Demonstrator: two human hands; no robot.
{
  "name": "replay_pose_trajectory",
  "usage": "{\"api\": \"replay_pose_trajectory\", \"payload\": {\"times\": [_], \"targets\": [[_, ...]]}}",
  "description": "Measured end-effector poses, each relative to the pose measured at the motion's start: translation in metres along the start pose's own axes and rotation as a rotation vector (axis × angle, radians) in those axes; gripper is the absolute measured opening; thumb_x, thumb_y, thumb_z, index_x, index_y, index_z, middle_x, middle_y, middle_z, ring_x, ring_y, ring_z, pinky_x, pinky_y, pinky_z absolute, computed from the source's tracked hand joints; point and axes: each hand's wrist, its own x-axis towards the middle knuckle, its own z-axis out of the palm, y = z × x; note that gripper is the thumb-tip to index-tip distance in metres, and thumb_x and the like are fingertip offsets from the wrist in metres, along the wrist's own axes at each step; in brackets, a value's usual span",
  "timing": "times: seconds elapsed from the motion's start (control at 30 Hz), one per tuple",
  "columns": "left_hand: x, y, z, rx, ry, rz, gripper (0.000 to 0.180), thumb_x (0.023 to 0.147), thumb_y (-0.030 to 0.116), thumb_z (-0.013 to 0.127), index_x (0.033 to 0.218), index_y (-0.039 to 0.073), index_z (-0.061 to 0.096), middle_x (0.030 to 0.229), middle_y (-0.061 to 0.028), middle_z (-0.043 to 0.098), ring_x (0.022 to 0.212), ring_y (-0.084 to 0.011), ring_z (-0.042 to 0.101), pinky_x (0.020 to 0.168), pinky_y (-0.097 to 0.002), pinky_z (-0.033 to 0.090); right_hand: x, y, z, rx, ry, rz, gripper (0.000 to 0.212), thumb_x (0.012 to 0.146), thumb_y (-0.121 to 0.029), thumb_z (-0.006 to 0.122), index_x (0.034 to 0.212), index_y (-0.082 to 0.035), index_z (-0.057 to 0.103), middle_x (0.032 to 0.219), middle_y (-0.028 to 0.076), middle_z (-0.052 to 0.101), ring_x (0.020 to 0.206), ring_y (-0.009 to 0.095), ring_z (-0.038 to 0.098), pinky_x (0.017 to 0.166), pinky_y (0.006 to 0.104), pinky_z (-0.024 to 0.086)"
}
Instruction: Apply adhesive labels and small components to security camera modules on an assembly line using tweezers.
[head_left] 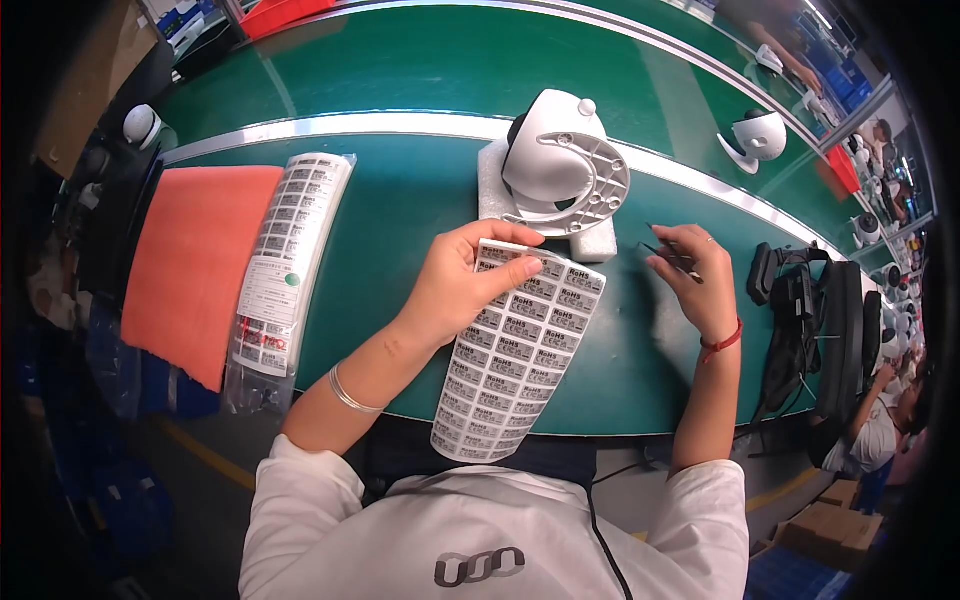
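My left hand (450,285) pinches the top edge of a long white sheet of stickers (512,350), thumb in front. Rows of small grey printed labels cover the sheet, and its lower end curls over the table edge toward my lap. In my right hand (702,280) is a pair of thin dark tweezers (652,245), the tips pointing left, apart from the sheet. Just beyond the sheet, a white security camera (545,160) lies tilted with the ribbed underside of its round base showing. It rests on a white foam block (492,190).
Left of me lie an orange foam sheet (198,265) and a plastic-bagged stack of label sheets (300,215). Black straps and cases (800,310) sit at the right edge. Another white camera (760,135) stands on the green belt (400,75) beyond the metal rail. People work farther right.
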Motion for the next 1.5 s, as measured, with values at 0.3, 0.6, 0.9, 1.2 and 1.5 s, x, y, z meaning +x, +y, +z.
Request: {"api": "replay_pose_trajectory", "payload": {"times": [0.3,0.6,0.9,1.2,1.5], "targets": [[-0.004,-0.007,0.003,0.203,0.077,0.181,0.018,0.084,0.005,0.073,0.1,0.0,0.066,0.093,-0.0049,0.069,0.082,-0.0083,0.065,0.072,-0.0224,0.053,-0.008,-0.032,0.003,0.254,0.334,-0.218,0.022,0.079,0.01,0.068,0.101,0.005,0.066,0.101,0.011,0.068,0.086,0.017,0.067,0.077,0.0269,0.054],[-0.006,-0.008,0.004,0.192,0.023,0.11,0.013,0.085,0.007,0.071,0.095,-0.001,0.069,0.086,-0.004,0.071,0.077,-0.0065,0.064,0.068,-0.0222,0.052,-0.027,-0.067,0.024,0.379,0.145,-0.437,0.021,0.073,0.009,0.072,0.093,0.004,0.068,0.094,0.016,0.071,0.089,0.027,0.069,0.079,0.0329,0.054],[-0.006,-0.012,0.005,0.23,-0.037,0.178,0.015,0.085,0.0,0.066,0.1,-0.002,0.068,0.095,-0.0053,0.07,0.088,-0.0082,0.064,0.078,-0.0226,0.051,-0.028,-0.066,0.031,0.359,0.092,-0.425,0.018,0.073,0.008,0.072,0.091,0.003,0.07,0.092,0.015,0.072,0.085,0.024,0.07,0.074,0.0307,0.055],[-0.004,-0.012,0.005,0.23,-0.032,0.186,0.023,0.086,0.0,0.066,0.109,-0.002,0.067,0.102,-0.007,0.069,0.094,-0.0089,0.063,0.082,-0.0235,0.051,-0.027,-0.067,0.031,0.277,0.117,-0.473,0.017,0.074,0.009,0.071,0.09,0.003,0.069,0.092,0.013,0.072,0.082,0.023,0.07,0.073,0.0303,0.055],[-0.004,-0.01,0.002,0.301,-0.069,0.187,0.036,0.084,0.0,0.068,0.12,0.0,0.061,0.103,-0.0078,0.069,0.095,-0.0105,0.063,0.083,-0.0238,0.051,-0.028,-0.064,0.031,0.345,0.121,-0.362,0.016,0.075,0.01,0.068,0.089,0.004,0.07,0.09,0.013,0.072,0.08,0.022,0.069,0.072,0.0291,0.054]]}}
